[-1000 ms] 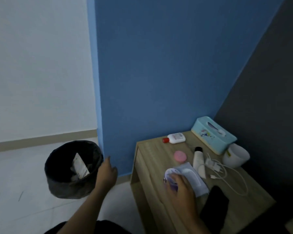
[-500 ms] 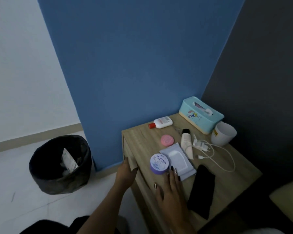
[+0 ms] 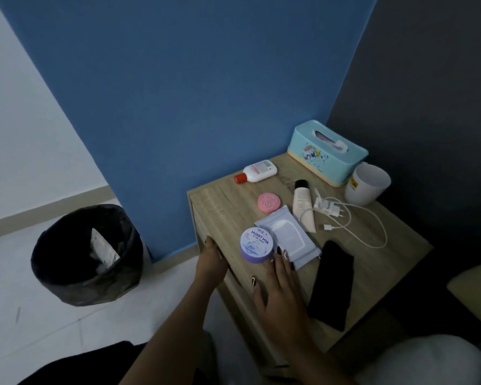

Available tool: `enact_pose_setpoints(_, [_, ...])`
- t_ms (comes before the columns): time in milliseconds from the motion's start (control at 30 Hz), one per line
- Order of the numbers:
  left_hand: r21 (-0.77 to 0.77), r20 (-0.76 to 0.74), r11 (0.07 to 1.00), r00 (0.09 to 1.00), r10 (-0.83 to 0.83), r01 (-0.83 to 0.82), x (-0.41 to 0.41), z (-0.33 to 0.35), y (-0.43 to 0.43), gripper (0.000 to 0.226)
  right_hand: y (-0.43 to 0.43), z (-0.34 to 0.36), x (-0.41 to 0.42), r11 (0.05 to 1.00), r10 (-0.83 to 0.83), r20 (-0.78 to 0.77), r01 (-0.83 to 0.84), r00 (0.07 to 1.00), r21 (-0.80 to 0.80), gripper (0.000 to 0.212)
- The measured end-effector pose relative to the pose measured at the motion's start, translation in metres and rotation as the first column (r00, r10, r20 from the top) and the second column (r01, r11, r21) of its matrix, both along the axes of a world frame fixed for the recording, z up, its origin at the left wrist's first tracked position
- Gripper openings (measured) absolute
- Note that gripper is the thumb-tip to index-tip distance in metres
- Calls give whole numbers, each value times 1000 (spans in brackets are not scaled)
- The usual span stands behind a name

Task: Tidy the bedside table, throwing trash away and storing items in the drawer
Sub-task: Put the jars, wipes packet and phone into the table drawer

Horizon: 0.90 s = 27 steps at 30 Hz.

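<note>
The left hand (image 3: 210, 262) is curling its grip on the drawer (image 3: 235, 300) edge; pulling straight seems best, while the right hand (image 3: 278, 290), spread flat, is steadying the tabletop (image 3: 372, 259).

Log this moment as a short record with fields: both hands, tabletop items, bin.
left hand: at the table's front edge, thumb on top; grip unclear
right hand: flat on the table, fingers straight, tips at the purple jar and wipes pack
other items: black flat item, pink compact, tube, charger, white bottle, tissue box, white cup
bin: on the floor beside the table, black liner, white packet inside
</note>
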<state>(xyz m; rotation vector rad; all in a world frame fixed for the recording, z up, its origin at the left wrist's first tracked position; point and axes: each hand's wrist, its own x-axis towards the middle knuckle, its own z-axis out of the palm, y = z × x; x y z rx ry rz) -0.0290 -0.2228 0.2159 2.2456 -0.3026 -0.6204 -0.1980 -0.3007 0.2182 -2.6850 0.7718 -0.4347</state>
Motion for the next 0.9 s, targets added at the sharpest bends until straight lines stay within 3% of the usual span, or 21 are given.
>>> enact_pose_setpoints(267, [12, -47, 1000, 999, -15, 15, 12, -6, -5, 56, -1, 0, 0, 1000, -4, 34, 4, 999, 6, 60])
enact_pose_setpoints(500, [-3, -42, 998, 998, -56, 56, 7, -7, 1, 97, -1, 0, -1, 1000, -8, 7, 8, 1000, 16, 61])
enact_pose_setpoints(900, [-89, 53, 995, 998, -42, 46, 6, -2, 42, 107, 0, 6, -2, 1000, -8, 11, 8, 1000, 30, 60])
